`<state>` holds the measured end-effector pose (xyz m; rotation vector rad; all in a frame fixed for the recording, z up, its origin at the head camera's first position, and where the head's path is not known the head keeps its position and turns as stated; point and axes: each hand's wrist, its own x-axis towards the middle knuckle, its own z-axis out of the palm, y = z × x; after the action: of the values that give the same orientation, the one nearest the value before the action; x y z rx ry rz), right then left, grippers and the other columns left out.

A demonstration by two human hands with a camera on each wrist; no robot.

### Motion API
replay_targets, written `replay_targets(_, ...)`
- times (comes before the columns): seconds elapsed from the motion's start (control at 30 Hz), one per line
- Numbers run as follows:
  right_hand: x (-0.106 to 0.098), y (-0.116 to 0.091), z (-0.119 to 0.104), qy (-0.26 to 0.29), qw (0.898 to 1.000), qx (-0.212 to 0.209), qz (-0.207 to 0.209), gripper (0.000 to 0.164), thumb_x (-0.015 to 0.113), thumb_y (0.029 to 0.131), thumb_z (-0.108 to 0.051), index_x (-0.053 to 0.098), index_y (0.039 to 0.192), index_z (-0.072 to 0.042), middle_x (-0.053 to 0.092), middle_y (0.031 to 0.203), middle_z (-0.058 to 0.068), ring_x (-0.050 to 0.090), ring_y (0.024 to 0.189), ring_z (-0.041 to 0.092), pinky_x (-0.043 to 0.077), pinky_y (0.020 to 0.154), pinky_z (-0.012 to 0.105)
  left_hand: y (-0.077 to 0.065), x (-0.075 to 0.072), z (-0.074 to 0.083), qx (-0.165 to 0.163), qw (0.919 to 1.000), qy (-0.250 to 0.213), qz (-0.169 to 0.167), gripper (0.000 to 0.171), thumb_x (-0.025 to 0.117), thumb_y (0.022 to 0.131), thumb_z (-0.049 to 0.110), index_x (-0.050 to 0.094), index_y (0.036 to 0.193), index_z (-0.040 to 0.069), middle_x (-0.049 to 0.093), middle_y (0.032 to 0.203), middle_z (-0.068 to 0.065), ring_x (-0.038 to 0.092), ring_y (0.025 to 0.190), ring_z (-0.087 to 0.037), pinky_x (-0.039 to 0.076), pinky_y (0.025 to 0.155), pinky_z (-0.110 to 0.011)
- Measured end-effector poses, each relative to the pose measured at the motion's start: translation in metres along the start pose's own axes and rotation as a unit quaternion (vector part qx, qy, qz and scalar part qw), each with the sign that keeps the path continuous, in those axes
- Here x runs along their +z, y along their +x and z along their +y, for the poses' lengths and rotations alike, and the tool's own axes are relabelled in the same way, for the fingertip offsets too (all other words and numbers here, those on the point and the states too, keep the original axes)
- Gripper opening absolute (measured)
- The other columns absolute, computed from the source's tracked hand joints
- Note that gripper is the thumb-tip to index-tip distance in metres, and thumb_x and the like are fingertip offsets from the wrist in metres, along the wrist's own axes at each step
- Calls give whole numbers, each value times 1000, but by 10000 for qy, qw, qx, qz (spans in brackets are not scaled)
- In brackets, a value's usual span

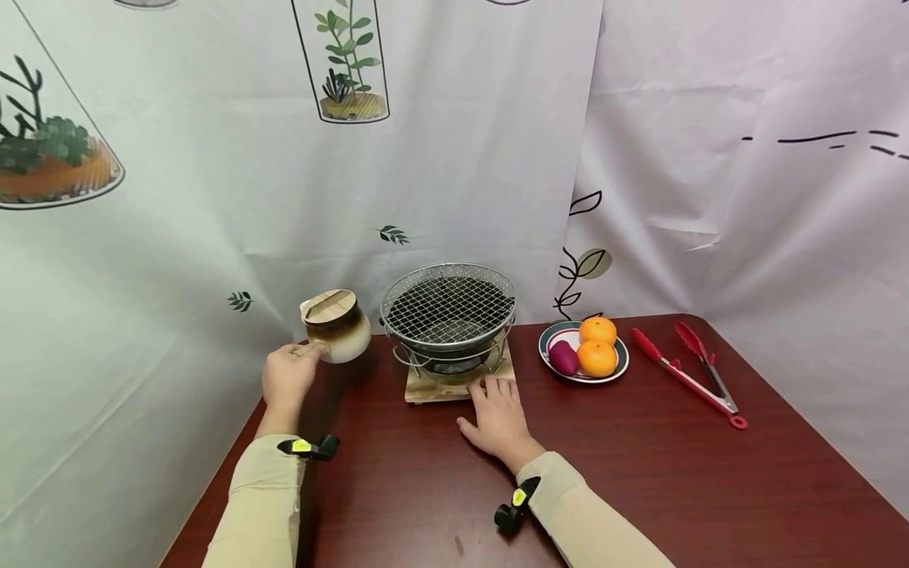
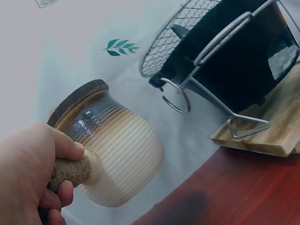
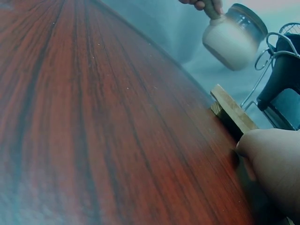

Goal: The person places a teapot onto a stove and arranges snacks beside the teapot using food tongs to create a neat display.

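Observation:
My left hand [image 1: 289,379] grips the twine-wrapped side handle [image 2: 70,172] of a small ceramic pot [image 1: 348,338]. The pot is cream and ribbed below, brown at the neck, with a wooden lid [image 1: 331,306] on top. It hangs above the table, tilted a little, left of a round charcoal grill [image 1: 450,309]. The grill has a wire mesh top and a metal stand, set on a wooden board [image 1: 419,388]. My right hand [image 1: 497,418] rests with its fingertips on the front edge of that board, fingers loosely extended.
Right of the grill, a green-rimmed plate [image 1: 598,379] bears two oranges [image 1: 597,358] and a purple oval item [image 1: 564,358]. Red-and-silver tongs [image 1: 699,384] lie spread farther right. A patterned white curtain [image 1: 469,158] closes off the back and sides of the dark red table [image 1: 398,481].

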<state>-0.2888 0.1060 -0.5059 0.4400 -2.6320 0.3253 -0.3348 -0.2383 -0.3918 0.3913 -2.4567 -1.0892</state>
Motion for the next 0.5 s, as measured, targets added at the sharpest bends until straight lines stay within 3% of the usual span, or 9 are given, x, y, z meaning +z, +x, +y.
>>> replay_targets(0.17,0,0,1,-1,10000,19,-22,57,73,84,-47,61,125,-10,51,125,15,48,120,35,32,107,55,5,-8,10,94,9998,-92,129,46,71,88,43,74,111,3,70,116,-21,64,104,-41,49,87,-55)
replay_targets(0.5,-2,0,0,42,10000,27,-83,56,73,84,-48,61,124,-10,51,123,15,47,118,35,32,106,55,13,-23,31,269,9991,-183,271,44,70,89,40,74,111,3,70,117,-21,63,109,-41,47,93,-54)
